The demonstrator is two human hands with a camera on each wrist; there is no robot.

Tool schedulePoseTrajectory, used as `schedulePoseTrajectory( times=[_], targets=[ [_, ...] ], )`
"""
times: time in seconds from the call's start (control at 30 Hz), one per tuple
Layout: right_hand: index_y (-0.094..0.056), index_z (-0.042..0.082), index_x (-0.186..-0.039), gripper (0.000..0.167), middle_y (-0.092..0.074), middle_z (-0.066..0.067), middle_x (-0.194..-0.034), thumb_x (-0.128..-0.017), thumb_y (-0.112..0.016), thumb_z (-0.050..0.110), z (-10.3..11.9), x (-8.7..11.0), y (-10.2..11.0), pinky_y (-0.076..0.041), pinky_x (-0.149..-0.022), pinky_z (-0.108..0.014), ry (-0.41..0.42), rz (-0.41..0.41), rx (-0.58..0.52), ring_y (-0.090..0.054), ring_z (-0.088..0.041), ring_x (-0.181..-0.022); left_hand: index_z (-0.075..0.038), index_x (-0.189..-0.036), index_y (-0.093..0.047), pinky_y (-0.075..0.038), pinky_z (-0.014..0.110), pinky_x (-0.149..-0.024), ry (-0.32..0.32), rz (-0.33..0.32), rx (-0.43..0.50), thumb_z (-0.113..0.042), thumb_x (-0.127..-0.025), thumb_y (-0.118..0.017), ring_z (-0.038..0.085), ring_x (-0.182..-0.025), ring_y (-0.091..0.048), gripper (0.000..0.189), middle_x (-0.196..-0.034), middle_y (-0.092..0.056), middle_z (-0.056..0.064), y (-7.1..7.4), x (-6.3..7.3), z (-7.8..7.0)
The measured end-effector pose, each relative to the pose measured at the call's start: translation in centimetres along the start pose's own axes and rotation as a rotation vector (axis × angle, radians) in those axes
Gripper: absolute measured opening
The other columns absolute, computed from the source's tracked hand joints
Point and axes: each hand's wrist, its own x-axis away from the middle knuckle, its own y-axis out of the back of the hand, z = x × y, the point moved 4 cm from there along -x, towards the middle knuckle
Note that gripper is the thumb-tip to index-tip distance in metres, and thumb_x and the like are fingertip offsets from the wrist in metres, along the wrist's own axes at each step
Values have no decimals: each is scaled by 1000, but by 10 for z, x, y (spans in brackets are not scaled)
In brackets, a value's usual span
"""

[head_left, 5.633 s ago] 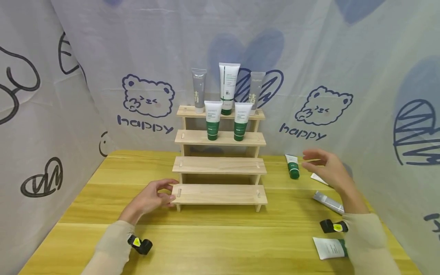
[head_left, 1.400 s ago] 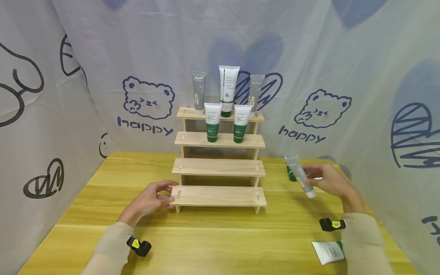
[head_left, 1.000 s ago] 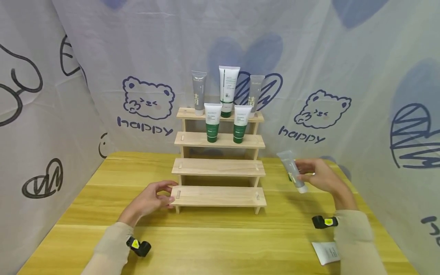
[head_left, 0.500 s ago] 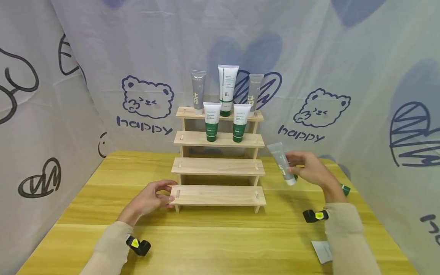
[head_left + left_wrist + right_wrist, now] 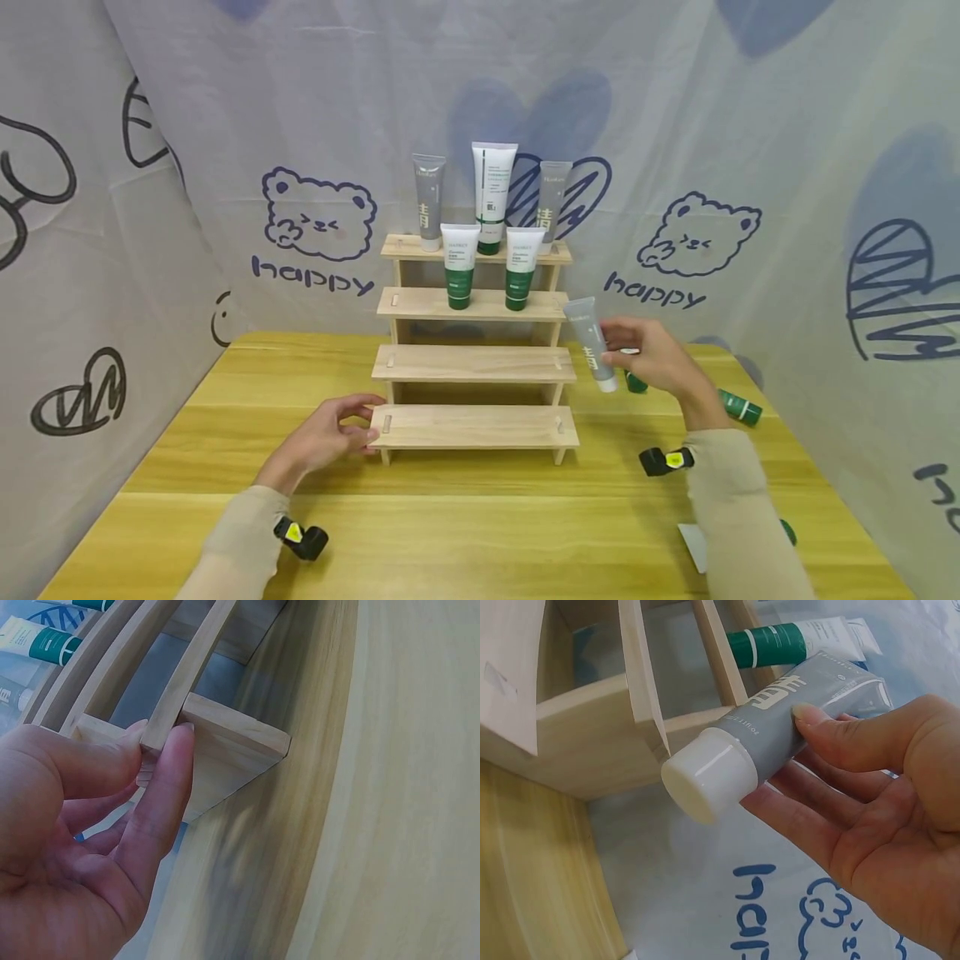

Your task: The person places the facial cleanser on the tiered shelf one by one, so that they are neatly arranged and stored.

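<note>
We see a gray tube [image 5: 590, 343] with pale lettering and white cap [image 5: 711, 774], tilted cap-down in midair near the wooden rack [image 5: 472, 363]. Right hand [image 5: 651, 354] pinches it; left hand [image 5: 326, 435] grips the lowest shelf [image 5: 474, 426] by its left end.
</note>
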Motion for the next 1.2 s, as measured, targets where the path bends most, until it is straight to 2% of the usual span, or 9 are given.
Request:
schedulePoseTrajectory(
  times=[0.83,1.0,1.2],
  targets=[
    [-55,-4,-142,51,-65,-27,-134,-93,-67,-6,18,-25,-29,-57,-107,-55,15,-35,-61,-66,-42,-119,6,-150,-43,-67,39,-86,-2,2,-1,1,-99,-63,24,-97,-73,55,-130,-53,32,0,-1,2],
    [-54,-5,-142,52,-64,-27,-137,-92,-67,-8,23,-29,-35,-57,-107,-55,11,-64,-106,-66,-43,-120,6,-150,-43,-67,38,-85,-4,3,-5,1,-99,-63,24,-96,-74,54,-129,-53,32,0,-2,2],
    [-57,-6,-140,50,-65,-28,-134,-91,-68,-10,27,-37,-43,-58,-106,-52,46,-107,-189,-67,-43,-117,6,-150,-43,-67,37,-84,-8,-1,-15,2,-99,-62,23,-95,-74,54,-129,-54,33,1,-2,2]
  ],
)
